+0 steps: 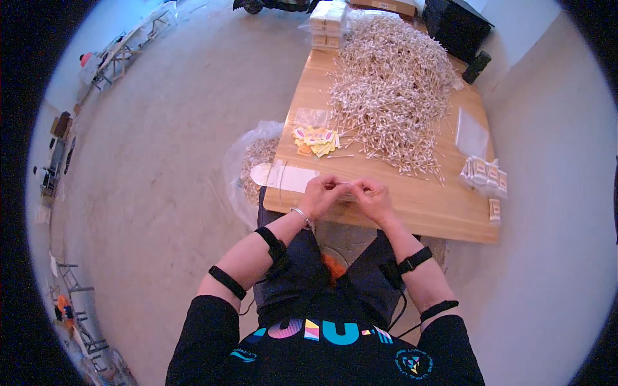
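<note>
Close together at the table's near edge, my left hand (320, 195) and my right hand (373, 198) both have their fingers pinched. Between them is a small clear plastic bag (348, 195), as far as I can make out; the fingers cover much of it. A white strip of card or paper (299, 179) lies beside my left hand. Farther off, small yellow and white printed cards (317, 140) sit in a loose heap. A large mound of cotton swabs (394, 83) spreads over the middle and far part of the table, with stray swabs reaching toward my hands.
The wooden table (438, 212) has filled small packets (484, 175) at its right edge, near flat clear bags (472, 134). White packs (327, 22) are stacked far left, and a black bin (456, 29) stands far right. A clear sack of swabs (254, 164) leans at the left.
</note>
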Action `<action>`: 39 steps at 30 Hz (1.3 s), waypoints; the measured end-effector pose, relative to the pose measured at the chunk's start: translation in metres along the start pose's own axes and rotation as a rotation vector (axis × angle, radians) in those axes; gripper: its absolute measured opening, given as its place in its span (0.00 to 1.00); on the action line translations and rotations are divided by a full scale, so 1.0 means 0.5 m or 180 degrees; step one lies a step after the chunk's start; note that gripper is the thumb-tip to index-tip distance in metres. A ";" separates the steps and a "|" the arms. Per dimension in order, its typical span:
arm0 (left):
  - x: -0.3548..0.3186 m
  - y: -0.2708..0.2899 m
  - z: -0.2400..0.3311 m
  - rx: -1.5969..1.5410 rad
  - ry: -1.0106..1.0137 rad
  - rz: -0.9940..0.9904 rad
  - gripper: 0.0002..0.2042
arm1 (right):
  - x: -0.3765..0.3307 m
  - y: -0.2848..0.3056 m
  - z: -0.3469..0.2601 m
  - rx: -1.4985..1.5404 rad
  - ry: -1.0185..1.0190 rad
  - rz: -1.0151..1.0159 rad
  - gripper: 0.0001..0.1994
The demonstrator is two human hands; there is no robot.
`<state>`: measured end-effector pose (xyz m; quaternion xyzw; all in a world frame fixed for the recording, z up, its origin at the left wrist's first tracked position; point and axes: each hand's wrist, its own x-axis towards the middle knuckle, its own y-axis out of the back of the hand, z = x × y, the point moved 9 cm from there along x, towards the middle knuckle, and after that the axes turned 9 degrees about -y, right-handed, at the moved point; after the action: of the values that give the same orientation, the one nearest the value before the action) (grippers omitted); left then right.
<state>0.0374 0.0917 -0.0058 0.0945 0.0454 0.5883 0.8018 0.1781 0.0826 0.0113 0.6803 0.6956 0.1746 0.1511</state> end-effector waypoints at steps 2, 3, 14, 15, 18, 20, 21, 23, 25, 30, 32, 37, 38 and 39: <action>0.000 -0.001 0.005 -0.0199 -0.0047 0.0042 0.10 | 0.002 -0.003 -0.002 0.0014 -0.0017 -0.0010 0.04; -0.001 -0.001 0.007 -0.0297 -0.0070 0.0062 0.10 | 0.002 -0.005 -0.002 0.0022 -0.0026 -0.0015 0.04; 0.016 -0.002 -0.046 -0.0097 0.0096 0.0027 0.12 | 0.011 -0.003 0.012 0.0113 -0.0466 -0.0134 0.07; 0.014 0.007 -0.074 -0.0180 0.0148 0.0015 0.13 | 0.014 -0.011 0.001 0.0075 -0.0463 -0.0185 0.07; 0.013 0.017 -0.073 -0.0781 0.0055 0.0348 0.13 | 0.025 0.024 0.034 0.0482 -0.0904 0.0144 0.07; -0.005 0.017 -0.028 -0.0165 -0.0314 0.0299 0.16 | 0.022 0.024 0.047 0.1012 -0.1587 -0.0229 0.07; -0.017 0.016 0.001 0.0139 -0.0498 0.0272 0.18 | 0.012 0.017 0.054 0.1278 -0.1929 -0.0416 0.07; -0.038 0.008 0.108 0.0815 -0.1296 0.0294 0.21 | 0.009 0.009 0.050 0.1286 -0.1951 -0.0636 0.08; -0.051 -0.007 0.176 0.1151 -0.1807 0.0174 0.23 | 0.010 -0.003 0.056 0.1477 -0.1885 -0.0681 0.09; -0.051 -0.043 0.186 0.1215 -0.2201 -0.0444 0.23 | 0.006 -0.034 0.096 0.2061 -0.1865 -0.0704 0.10; -0.053 -0.029 0.157 0.0992 -0.1968 -0.0414 0.21 | -0.011 -0.048 0.072 0.1943 -0.2185 -0.0821 0.08; -0.048 -0.047 0.184 0.0907 -0.1896 -0.0375 0.19 | -0.034 -0.045 0.085 0.2164 -0.2455 -0.0785 0.08; -0.048 -0.060 0.206 0.0885 -0.1944 -0.0378 0.19 | -0.035 -0.043 0.098 0.2279 -0.2477 -0.0722 0.08; -0.046 -0.078 0.219 0.0855 -0.1997 -0.0397 0.19 | -0.036 -0.039 0.113 0.2402 -0.2497 -0.0643 0.08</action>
<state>0.0868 0.0477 0.0924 0.3725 -0.1205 0.4693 0.7915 0.1865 0.0666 -0.0484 0.6312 0.6632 -0.3687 0.1606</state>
